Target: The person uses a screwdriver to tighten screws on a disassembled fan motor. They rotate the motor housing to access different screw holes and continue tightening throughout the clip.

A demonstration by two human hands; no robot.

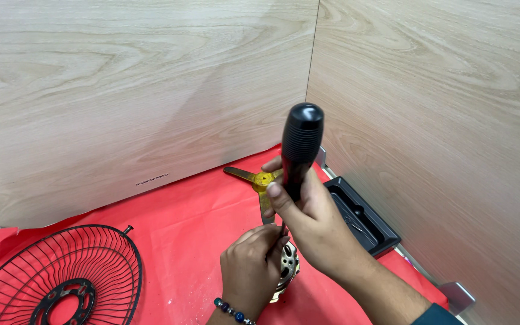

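Gripping the ribbed black handle of one screwdriver, the right hand has its fingers wrapped tight about the lower grip, shaft pointing down; the left hand has its fingers curled around one small metal motor housing, low at the middle of the red surface; that part looks rigid, smooth and fairly heavy, best held round its rim; beyond lie one yellow fan blade, one black wire fan guard and one black tray.
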